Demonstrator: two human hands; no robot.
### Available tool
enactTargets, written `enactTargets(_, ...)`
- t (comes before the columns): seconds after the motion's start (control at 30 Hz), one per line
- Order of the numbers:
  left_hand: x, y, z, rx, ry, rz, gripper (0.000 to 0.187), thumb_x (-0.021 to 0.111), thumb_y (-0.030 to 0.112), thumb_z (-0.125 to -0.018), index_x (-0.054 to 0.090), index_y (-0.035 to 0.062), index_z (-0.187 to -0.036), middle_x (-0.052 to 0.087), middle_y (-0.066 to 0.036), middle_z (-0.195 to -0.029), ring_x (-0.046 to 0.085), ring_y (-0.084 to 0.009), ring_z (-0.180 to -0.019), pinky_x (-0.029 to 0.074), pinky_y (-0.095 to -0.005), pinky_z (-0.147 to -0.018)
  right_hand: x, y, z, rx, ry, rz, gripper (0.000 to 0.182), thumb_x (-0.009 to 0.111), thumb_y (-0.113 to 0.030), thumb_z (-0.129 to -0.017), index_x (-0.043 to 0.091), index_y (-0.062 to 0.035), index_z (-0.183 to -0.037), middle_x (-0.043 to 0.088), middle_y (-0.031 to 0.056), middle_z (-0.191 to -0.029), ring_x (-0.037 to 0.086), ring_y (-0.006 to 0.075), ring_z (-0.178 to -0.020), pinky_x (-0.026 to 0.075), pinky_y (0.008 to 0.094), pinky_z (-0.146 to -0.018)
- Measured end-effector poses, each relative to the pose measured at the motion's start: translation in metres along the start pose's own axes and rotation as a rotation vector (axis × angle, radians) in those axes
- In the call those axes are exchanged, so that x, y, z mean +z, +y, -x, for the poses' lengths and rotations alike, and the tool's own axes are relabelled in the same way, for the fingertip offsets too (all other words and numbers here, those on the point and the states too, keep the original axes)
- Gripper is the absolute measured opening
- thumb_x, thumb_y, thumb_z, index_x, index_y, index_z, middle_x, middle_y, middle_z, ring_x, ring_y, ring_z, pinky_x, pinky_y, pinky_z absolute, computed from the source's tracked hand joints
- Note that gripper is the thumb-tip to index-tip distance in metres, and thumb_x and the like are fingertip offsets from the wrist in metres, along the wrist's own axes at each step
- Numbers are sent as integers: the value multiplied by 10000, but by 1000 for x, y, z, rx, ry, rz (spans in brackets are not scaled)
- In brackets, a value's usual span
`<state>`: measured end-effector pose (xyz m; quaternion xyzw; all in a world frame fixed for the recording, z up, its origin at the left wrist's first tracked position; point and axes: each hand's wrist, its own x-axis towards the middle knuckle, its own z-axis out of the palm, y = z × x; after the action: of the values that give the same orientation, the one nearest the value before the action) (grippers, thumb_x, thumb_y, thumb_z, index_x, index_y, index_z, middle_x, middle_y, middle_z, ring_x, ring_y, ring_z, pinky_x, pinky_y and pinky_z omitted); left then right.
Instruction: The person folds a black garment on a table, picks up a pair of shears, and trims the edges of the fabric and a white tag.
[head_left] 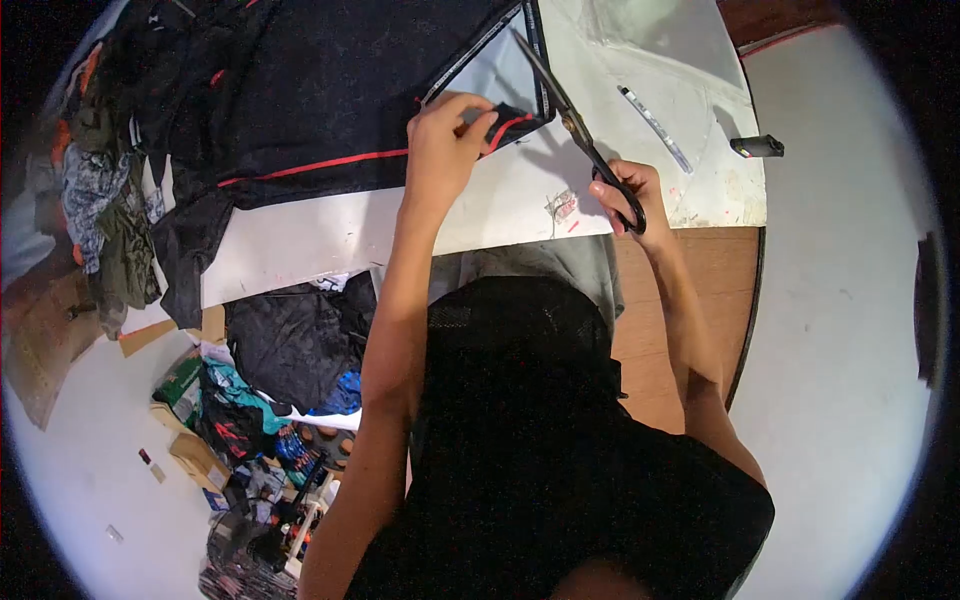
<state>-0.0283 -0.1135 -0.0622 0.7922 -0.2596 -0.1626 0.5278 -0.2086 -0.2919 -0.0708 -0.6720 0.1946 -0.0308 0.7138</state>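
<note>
A black garment with thin red stripes is spread over the white table. My left hand pinches its near edge between thumb and fingers, close to the red-striped corner. Lettered tape borders a pale blue-grey opening in the cloth beside that hand. In my right hand is a pair of long black scissors, fingers through the handles. Their blades point up and left, passing over the taped edge with the tips above the pale opening.
A white pen and a small black object lie on the white table at right. Small scraps sit near its front edge. Piled camouflage clothing hangs at far left; more clothes are heaped below.
</note>
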Motion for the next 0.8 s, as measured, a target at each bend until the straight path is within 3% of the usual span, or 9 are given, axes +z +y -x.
enactTargets(0.1,2,3,24,109,-5,213,136,658,-37,-789,656,-20,-924,651,-90,-935,652,-133,-776,541,-238,-696,17,-8,1,34,132,-82,300,712,-201,-819,528,-60,-628,489,-18,-484,420,41,-340,274,192,-330)
enactTargets(0.27,2,-8,51,288,-15,100,195,676,-51,-745,649,-12,-934,658,-106,-966,654,-169,-827,526,-256,-723,58,-26,-6,104,269,-146,298,722,-219,-813,545,-39,-654,544,17,-542,452,51,-374,314,188,-347)
enactTargets(0.47,5,1,65,166,2,266,369,697,-50,-729,606,-11,-1084,654,-114,-1019,661,-177,-880,527,-257,-746,74,-10,-18,74,283,-348,179,751,-75,-748,576,-45,-733,575,10,-601,480,53,-419,353,176,-390)
enactTargets(0.53,4,0,69,163,-29,279,415,677,-68,-771,535,-39,-1160,645,-112,-1021,641,-162,-922,515,-261,-823,72,-11,-18,88,278,-339,162,736,-48,-750,575,-54,-750,583,11,-624,489,57,-428,365,179,-400)
enactTargets(0.67,15,-6,83,58,109,315,304,653,-31,-817,551,-45,-1103,635,-120,-1000,651,-169,-894,527,-273,-800,65,-9,-19,63,232,-383,157,714,-27,-762,562,-53,-794,596,18,-644,515,73,-437,386,184,-408)
enactTargets(0.73,23,-2,86,-230,69,658,216,655,-15,-823,581,-39,-1024,619,-102,-938,660,-158,-844,538,-254,-722,64,-4,-20,10,230,-415,161,708,-25,-768,554,-57,-805,615,32,-679,518,79,-437,393,190,-409)
enactTargets(0.8,28,1,84,-210,91,704,209,645,5,-839,580,-39,-1033,616,-100,-924,658,-151,-810,531,-238,-677,64,-4,-20,4,217,-417,161,706,-19,-770,553,-56,-804,619,38,-698,520,80,-445,394,192,-411)
